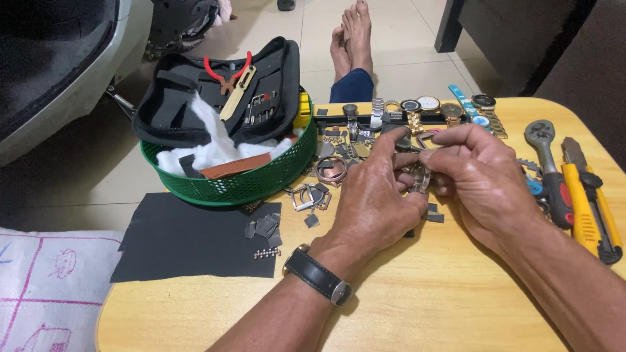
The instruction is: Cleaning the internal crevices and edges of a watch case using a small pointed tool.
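My left hand (373, 195) and my right hand (479, 176) meet over the middle of a wooden table (424, 300). Together they pinch a small round metal watch part (419, 177), mostly hidden by the fingers. A black-strapped wristwatch (317, 274) is on my left wrist. Loose metal rings and small watch pieces (319, 189) lie just left of my hands. A row of wristwatches (427, 107) lies beyond my fingers at the table's far edge.
A green basket (248, 186) holds a black tool pouch (215, 91) with red pliers and white cotton. A black sheet (182, 241) lies at left. A ratchet (551, 173) and yellow utility knife (590, 208) lie at right. Bare feet (351, 39) rest on the floor beyond.
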